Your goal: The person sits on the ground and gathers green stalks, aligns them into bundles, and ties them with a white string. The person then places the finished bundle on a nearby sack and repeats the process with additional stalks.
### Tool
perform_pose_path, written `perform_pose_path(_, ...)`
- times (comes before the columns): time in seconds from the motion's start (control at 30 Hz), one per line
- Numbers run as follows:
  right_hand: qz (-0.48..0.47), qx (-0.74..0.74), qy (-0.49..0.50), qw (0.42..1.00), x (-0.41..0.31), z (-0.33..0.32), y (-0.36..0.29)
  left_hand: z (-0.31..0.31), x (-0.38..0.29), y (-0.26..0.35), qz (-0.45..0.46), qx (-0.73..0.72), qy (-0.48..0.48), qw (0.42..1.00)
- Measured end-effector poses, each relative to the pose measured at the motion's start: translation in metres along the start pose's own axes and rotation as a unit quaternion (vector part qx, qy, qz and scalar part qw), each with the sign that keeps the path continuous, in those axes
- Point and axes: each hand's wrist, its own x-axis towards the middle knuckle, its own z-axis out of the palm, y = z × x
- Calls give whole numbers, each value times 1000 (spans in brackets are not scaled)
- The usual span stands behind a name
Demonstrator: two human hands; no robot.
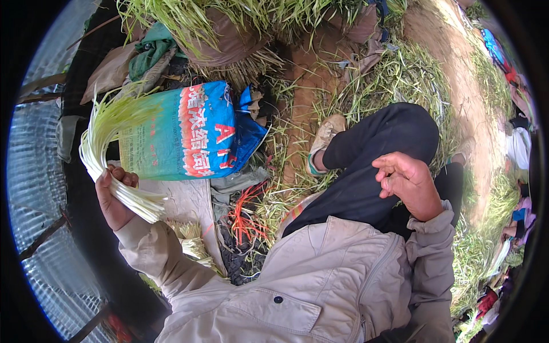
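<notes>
At the left, my left hand (115, 193) is closed around a bundle of pale stalks (96, 148), which look like blanched garlic chives. Their white ends point down to the right, and the yellow-green leaf tips bend over a printed plastic feed sack (171, 133). The sack lies flat on the left, green and blue, bearing large writing. My right hand (405, 178) hangs above my dark trouser leg with loosely bent fingers and nothing visible in it. Beneath my left forearm, tied bundles of trimmed stalks (193, 244) lie partly hidden, beside a pale board (180, 197).
Orange-red plastic ties (246, 214) lie between the board and my leg. Large heaps of uncut chives (240, 21), partly wrapped in brown cloth (227, 38), stand ahead. Loose leaves (399, 81) litter the dirt floor. Translucent sheeting (38, 171) borders the left. Other people sit along the far right.
</notes>
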Motion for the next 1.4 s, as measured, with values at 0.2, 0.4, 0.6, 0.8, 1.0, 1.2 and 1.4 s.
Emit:
perform_pose_path(0.2, 10, -2, 7, 1000, 3, 3, -3, -89, 124, 22, 205, 25, 136, 969)
perform_pose_path(0.4, 18, -3, 28, 999, 7, 8, -4, -218, 252, -134, 85, -48, 293, 951)
perform_pose_path(0.6, 32, -20, 45, 998, 12, 16, -9, -273, 269, -288, -214, 15, 257, 942)
perform_pose_path(0.8, 44, -25, 51, 997, 20, 24, -17, -239, 273, -288, -216, -56, 239, 945)
perform_pose_path(1.0, 25, -21, 45, 998, 25, 26, -19, -232, 275, -301, -256, -27, 178, 950)
perform_pose_path(1.2, 19, -9, 49, 999, 24, 25, -17, -199, 254, -286, -156, 116, 260, 946)
perform_pose_path(1.4, 8, -5, 48, 999, 19, 23, -13, -151, 235, -274, -95, 94, 363, 922)
